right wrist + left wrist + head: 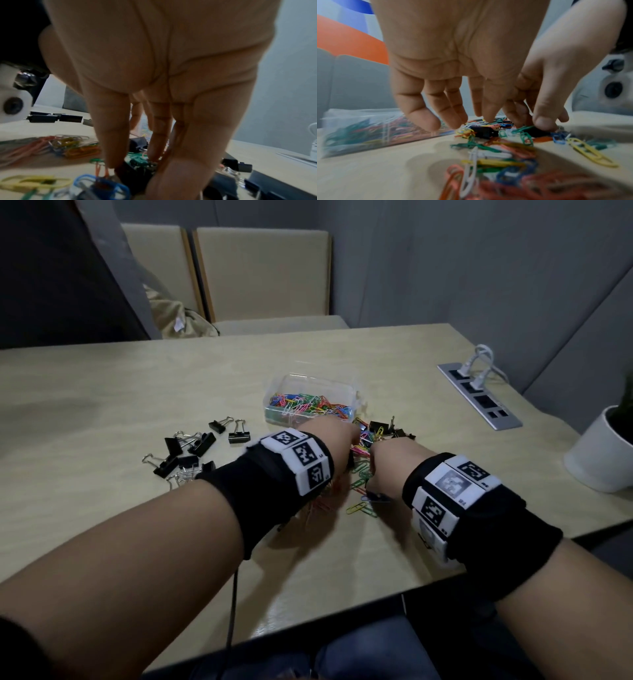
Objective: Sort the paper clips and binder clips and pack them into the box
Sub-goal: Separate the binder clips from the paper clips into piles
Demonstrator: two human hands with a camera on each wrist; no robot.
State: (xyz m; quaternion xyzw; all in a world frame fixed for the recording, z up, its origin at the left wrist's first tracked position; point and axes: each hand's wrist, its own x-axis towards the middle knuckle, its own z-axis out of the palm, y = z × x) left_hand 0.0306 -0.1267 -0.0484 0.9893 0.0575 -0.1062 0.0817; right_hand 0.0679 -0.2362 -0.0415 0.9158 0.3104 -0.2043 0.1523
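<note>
A clear plastic box (310, 381) (359, 128) holding several coloured paper clips stands mid-table. In front of it lies a mixed pile of paper clips (361, 470) (501, 148) with black binder clips among them. My left hand (337, 434) (471, 121) reaches down with fairly straight fingers, their tips touching the pile beside a black binder clip (484, 132). My right hand (383, 455) (132, 162) pinches another black binder clip (135, 174) (539, 133) in the pile between thumb and fingers. A separate group of binder clips (191, 450) lies to the left.
A recessed socket strip (479, 395) with white plugs sits at the table's right. A white plant pot (603, 453) stands at the far right edge. Two chairs (260, 275) are behind the table. Bare tabletop (102, 405) lies left of the box.
</note>
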